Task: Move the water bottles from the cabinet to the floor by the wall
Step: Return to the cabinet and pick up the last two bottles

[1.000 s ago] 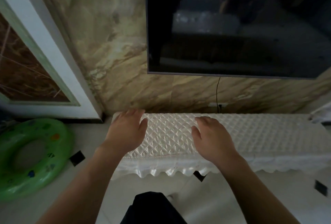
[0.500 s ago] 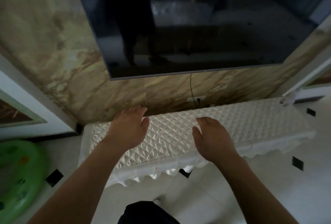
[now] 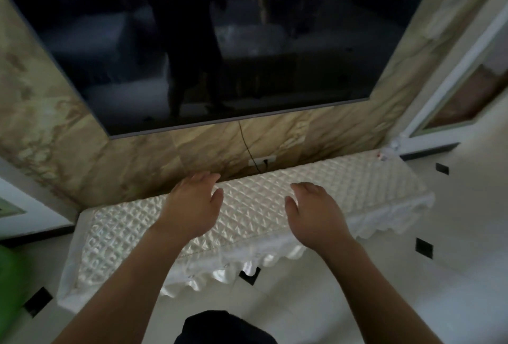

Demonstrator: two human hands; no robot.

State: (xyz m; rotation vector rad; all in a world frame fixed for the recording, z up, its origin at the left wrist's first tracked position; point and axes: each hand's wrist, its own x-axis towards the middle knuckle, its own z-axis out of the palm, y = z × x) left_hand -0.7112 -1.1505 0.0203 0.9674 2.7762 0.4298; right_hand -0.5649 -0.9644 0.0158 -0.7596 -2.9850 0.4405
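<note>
A long low cabinet [image 3: 357, 178] under a white quilted cover runs along the marble wall. My left hand [image 3: 192, 203] hovers over its middle with relaxed, slightly spread fingers and holds nothing. My right hand [image 3: 313, 211] is beside it, also over the cover, fingers loosely bent and empty. At the cabinet's far right end, by the wall, stand small clear bottles [image 3: 390, 148], too small and dim to make out well. No bottle is near either hand.
A large dark television [image 3: 220, 41] hangs on the wall above the cabinet, a cable [image 3: 247, 148] dropping to a socket [image 3: 261, 160]. White tiled floor [image 3: 453, 233] lies to the right. A green inflatable ring [image 3: 11, 275] sits at the left edge. White door frames flank the wall.
The view has swung to the right: the green ring slid to the left edge and the cabinet's right end with the bottles came into sight. Both hands stay open above the cover.
</note>
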